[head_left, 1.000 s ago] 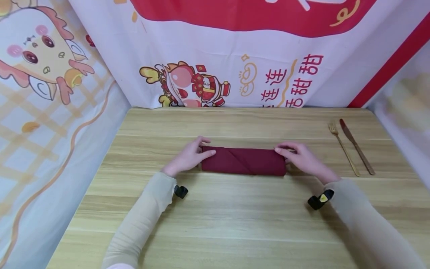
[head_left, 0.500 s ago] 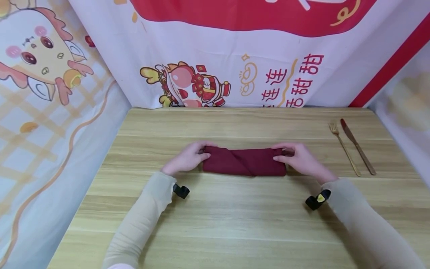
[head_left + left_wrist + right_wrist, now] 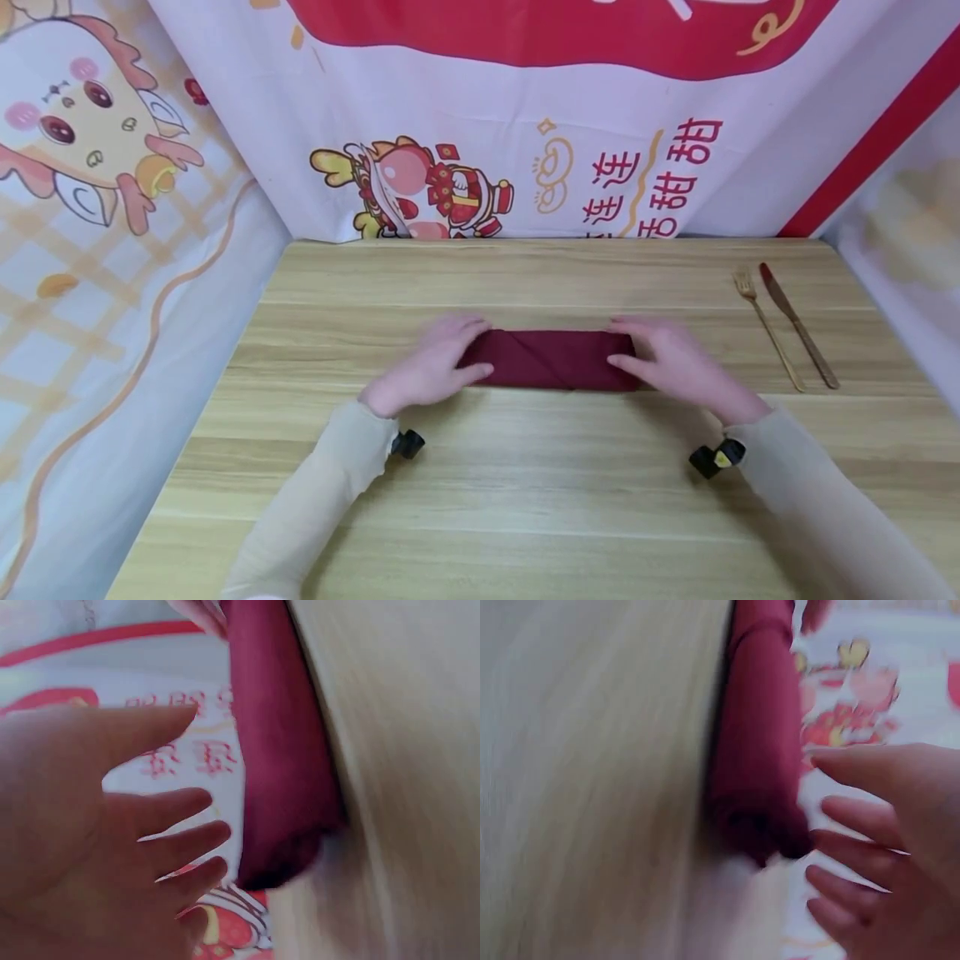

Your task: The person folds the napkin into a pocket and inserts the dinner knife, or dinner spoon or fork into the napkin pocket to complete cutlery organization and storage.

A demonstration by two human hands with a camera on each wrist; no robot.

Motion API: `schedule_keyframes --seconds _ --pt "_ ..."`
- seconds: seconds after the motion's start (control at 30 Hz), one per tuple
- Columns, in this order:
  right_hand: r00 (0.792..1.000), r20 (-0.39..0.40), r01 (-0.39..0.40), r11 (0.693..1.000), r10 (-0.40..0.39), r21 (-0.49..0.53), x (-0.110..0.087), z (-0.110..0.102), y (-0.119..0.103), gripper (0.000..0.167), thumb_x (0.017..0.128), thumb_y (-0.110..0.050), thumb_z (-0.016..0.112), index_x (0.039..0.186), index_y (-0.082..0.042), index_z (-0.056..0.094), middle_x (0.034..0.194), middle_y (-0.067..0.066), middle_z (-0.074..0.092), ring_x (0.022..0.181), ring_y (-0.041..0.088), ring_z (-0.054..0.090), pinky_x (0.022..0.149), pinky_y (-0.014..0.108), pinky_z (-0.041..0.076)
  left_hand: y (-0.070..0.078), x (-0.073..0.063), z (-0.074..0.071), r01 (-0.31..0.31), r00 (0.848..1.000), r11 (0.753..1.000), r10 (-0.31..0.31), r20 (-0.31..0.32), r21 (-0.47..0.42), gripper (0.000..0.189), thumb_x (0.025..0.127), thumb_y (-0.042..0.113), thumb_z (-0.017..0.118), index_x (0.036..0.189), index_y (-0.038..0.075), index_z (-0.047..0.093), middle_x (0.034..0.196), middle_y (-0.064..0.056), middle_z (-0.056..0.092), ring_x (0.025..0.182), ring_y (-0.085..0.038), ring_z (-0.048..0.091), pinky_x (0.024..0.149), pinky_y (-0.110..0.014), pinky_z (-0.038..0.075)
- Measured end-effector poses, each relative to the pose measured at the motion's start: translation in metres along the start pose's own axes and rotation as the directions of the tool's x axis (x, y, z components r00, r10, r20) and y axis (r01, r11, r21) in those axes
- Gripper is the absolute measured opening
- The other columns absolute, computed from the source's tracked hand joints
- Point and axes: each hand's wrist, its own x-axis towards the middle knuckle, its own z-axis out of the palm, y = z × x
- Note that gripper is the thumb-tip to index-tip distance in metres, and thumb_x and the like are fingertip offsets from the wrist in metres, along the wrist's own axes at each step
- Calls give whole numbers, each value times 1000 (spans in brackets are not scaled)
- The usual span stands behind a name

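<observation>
A dark red rolled cloth napkin (image 3: 555, 360) lies crosswise on the wooden table, with a slanting fold line across its top. My left hand (image 3: 438, 362) is over its left end, thumb and fingers spread. The left wrist view shows that hand (image 3: 82, 825) with fairly straight fingers and nothing gripped, beside the napkin (image 3: 281, 735). At the other end my right hand (image 3: 671, 360) hovers with loose, parted fingers. In the right wrist view, the fingers (image 3: 862, 859) are close to the napkin's coiled end (image 3: 754, 825); whether they touch it I cannot tell.
A gold fork (image 3: 768, 329) and a knife (image 3: 798, 325) lie side by side at the table's right. Behind the table (image 3: 525, 492) hangs a white and red printed cloth (image 3: 555, 100); another patterned cloth (image 3: 172, 242) covers the left side.
Both hands held the napkin's ends between thumb and fingers half a second ago. Now their fingers are spread wider, and the left hand has shifted slightly right over its end. The napkin lies flatter.
</observation>
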Motion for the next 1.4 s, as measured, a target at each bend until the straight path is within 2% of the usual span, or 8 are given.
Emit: schedule_keyframes --seconds 0.1,0.2,0.4,0.7,0.87,1.03,1.23,1.4 --pt "992 120 65 989 -49 -131 -10 2 -16 68 101 -42 64 153 -3 44 158 23 34 145 44 29 114 62 26 11 -8 2 -34 989 999 29 146 34 82 101 48 60 161 4 25 166 -17 18 153 -36 11 122 -51 6" --pt "968 250 68 979 -19 -190 -17 8 -22 81 103 -52 55 160 -2 27 165 22 17 151 43 13 117 61 17 13 -12 7 -28 970 998 16 244 47 90 99 55 59 163 7 17 168 -14 6 154 -34 0 121 -51 3" --pt "942 329 33 956 68 -293 -18 17 -13 97 100 -69 42 162 -2 11 168 17 3 153 37 1 119 61 9 11 -11 15 -26 949 995 -5 316 94 106 93 65 61 163 7 6 167 -16 -10 153 -34 -9 121 -52 -1" --pt "965 258 45 945 43 -325 -18 17 -11 100 98 -70 44 161 0 12 168 18 4 153 37 2 120 57 7 18 -10 16 -30 960 987 -16 279 160 112 89 73 60 163 5 11 168 -18 -2 153 -35 -3 120 -54 -3" --pt "963 262 23 949 63 -313 -29 18 -23 101 97 -70 47 162 -1 11 168 18 4 153 37 -1 120 58 4 23 -18 21 -35 976 989 2 217 147 112 86 76 61 163 8 15 168 -15 3 154 -33 -1 120 -54 -2" --pt "956 280 -4 958 87 -286 -36 22 -30 104 97 -71 47 161 2 9 167 20 3 153 39 -1 120 58 5 25 -23 22 -40 978 992 14 207 122 112 85 74 64 163 8 17 168 -15 5 154 -32 1 121 -52 0" --pt "956 274 -30 964 105 -266 -21 24 -19 111 94 -76 45 160 4 7 167 22 0 153 38 -3 120 56 4 26 -25 25 -67 975 989 36 221 134 113 85 75 63 162 6 18 167 -17 10 154 -30 7 122 -48 2" --pt "963 250 -14 948 98 -318 1 21 -6 116 90 -83 41 160 4 8 167 21 2 153 36 -4 120 55 -2 39 -29 31 -109 971 983 73 227 150 116 83 77 64 162 4 20 167 -18 13 153 -31 11 122 -48 4"
